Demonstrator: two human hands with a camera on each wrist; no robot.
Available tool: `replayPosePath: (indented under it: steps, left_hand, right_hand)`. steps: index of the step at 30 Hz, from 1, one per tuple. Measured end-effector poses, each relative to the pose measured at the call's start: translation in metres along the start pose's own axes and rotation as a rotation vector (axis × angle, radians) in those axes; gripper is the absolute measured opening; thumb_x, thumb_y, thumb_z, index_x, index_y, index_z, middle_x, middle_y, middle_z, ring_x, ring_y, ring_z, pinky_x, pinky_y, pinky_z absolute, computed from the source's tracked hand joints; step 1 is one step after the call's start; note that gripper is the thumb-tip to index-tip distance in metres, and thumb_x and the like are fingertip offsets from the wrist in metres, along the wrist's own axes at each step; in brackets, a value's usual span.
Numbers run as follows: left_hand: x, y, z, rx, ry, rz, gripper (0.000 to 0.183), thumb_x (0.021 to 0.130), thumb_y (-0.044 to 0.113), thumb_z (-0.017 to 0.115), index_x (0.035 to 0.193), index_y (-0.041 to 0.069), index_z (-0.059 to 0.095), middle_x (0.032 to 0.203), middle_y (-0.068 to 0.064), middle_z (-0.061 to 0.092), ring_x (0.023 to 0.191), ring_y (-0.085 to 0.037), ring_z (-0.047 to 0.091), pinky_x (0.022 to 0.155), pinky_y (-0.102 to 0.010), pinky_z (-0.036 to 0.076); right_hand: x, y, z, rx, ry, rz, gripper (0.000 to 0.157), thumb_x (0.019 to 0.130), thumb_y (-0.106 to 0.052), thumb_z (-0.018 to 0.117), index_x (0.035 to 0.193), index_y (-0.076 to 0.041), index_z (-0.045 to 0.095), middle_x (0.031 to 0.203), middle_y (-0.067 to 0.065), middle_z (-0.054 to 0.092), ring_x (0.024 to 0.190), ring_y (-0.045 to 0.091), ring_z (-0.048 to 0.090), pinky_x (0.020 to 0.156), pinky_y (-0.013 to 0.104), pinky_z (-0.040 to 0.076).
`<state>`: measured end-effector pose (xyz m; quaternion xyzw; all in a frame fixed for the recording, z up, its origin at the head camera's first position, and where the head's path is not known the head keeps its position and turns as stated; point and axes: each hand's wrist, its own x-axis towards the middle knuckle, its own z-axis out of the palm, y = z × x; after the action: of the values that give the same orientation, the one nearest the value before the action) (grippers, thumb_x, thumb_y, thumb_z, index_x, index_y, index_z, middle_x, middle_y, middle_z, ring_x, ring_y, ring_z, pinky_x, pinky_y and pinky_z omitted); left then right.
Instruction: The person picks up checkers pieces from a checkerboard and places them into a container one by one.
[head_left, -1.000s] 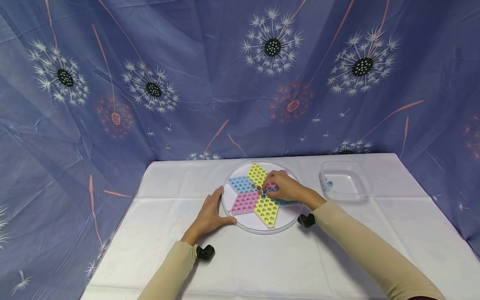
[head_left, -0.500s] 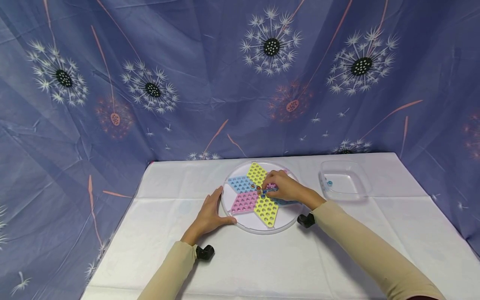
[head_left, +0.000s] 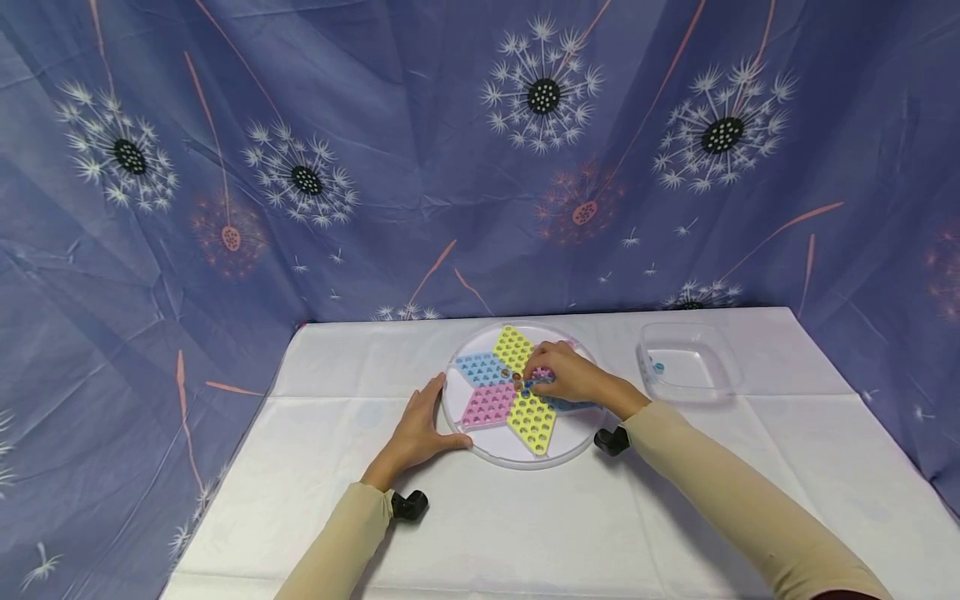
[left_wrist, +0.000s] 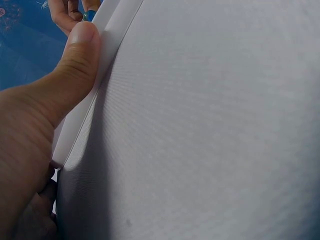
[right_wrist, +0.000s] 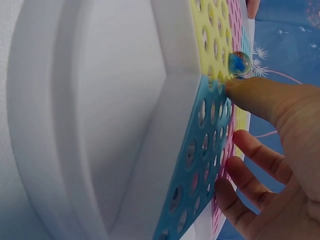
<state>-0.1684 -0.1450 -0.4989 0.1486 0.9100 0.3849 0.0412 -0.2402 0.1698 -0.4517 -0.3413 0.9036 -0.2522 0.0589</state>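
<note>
A round white Chinese checkers board [head_left: 487, 446] with a yellow, pink and blue star lies on the table. My left hand [head_left: 417, 429] rests at its left rim, thumb along the front edge, fingers fairly straight and spread. Above the star's centre, my right hand [head_left: 566, 372] pinches a blue marble with thumb and forefinger, the grip itself partly hidden by the thumb. Beside the thumb tip in the right wrist view sits a clear marble with a blue core [right_wrist: 239, 63]; the other fingers [right_wrist: 257, 155] hang over the board. Several amber marbles [head_left: 506, 373] sit left of the fingertips.
A clear plastic box [head_left: 693, 386] stands to the right of the board, with a blue marble [head_left: 658, 367] and other small marbles at its left side. A white cloth [head_left: 487, 533] covers the table. Behind hangs a blue dandelion-print curtain [head_left: 420, 167].
</note>
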Motion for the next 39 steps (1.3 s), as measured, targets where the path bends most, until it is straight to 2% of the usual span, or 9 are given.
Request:
replayPosePath:
  steps: [2,9,13,18,22,31,35,39]
  left_hand:
    - [0.0,-0.001,0.001,0.007,-0.006,-0.009,0.128,0.069,0.045,0.095,0.164,0.005,0.02,0.168,-0.016,0.024,0.156,-0.034,0.017,0.129,-0.048,0.008]
    - [-0.001,-0.002,0.002,0.008,0.006,0.009,0.126,0.069,0.044,0.095,0.163,0.001,0.022,0.166,-0.02,0.027,0.154,-0.039,0.02,0.128,-0.053,0.012]
    - [-0.001,-0.001,0.002,0.011,-0.006,-0.008,0.127,0.069,0.045,0.095,0.164,0.004,0.021,0.167,-0.018,0.025,0.156,-0.036,0.018,0.129,-0.05,0.011]
    - [-0.001,0.0,0.002,0.019,-0.006,-0.008,0.127,0.069,0.046,0.095,0.163,0.003,0.021,0.167,-0.018,0.025,0.156,-0.036,0.018,0.129,-0.049,0.01]
    - [0.0,-0.001,0.002,0.021,0.005,0.009,0.126,0.069,0.044,0.095,0.162,0.001,0.023,0.166,-0.02,0.027,0.155,-0.037,0.02,0.128,-0.051,0.011]
    - [0.0,0.0,0.001,0.015,0.012,0.005,0.126,0.068,0.044,0.096,0.162,0.002,0.024,0.166,-0.02,0.027,0.155,-0.037,0.02,0.128,-0.051,0.01]
    - [0.001,-0.001,0.002,0.021,0.011,0.011,0.126,0.068,0.045,0.095,0.162,0.002,0.024,0.166,-0.019,0.027,0.155,-0.036,0.02,0.129,-0.05,0.009]
    - [0.001,-0.002,0.002,0.022,0.011,0.018,0.125,0.069,0.045,0.095,0.162,0.001,0.024,0.166,-0.02,0.027,0.155,-0.036,0.02,0.129,-0.049,0.008]
  right_hand:
    - [0.0,0.001,0.0,-0.005,-0.006,0.002,0.014,0.091,-0.015,0.078,0.105,-0.016,0.078,0.118,0.004,0.067,0.121,0.031,0.054,0.107,0.055,0.041]
    - [0.003,0.004,-0.001,-0.012,-0.019,-0.032,0.012,0.091,-0.014,0.079,0.103,-0.015,0.078,0.112,0.002,0.07,0.113,0.027,0.06,0.104,0.051,0.047]
    - [0.002,0.002,-0.006,0.015,-0.01,-0.032,0.012,0.09,-0.014,0.079,0.102,-0.013,0.078,0.112,0.003,0.07,0.111,0.027,0.062,0.101,0.049,0.05]
    - [0.003,0.0,-0.013,0.027,0.024,-0.038,0.011,0.091,-0.015,0.079,0.102,-0.013,0.077,0.11,0.003,0.07,0.109,0.028,0.063,0.101,0.051,0.049]
    - [0.004,-0.001,-0.02,0.06,0.063,-0.06,0.013,0.091,-0.013,0.078,0.104,-0.013,0.076,0.11,0.004,0.069,0.106,0.031,0.063,0.095,0.053,0.052]
    - [0.009,-0.005,-0.034,0.096,0.148,-0.079,0.016,0.09,-0.01,0.077,0.106,-0.01,0.075,0.113,0.009,0.069,0.104,0.038,0.065,0.088,0.053,0.056]
    - [0.009,-0.011,-0.04,0.155,0.158,-0.078,0.018,0.091,-0.009,0.076,0.109,-0.007,0.075,0.115,0.011,0.067,0.103,0.042,0.063,0.083,0.055,0.058]
    - [0.01,-0.013,-0.043,0.171,0.156,-0.067,0.018,0.092,-0.011,0.077,0.11,-0.008,0.074,0.117,0.011,0.067,0.105,0.041,0.063,0.084,0.056,0.058]
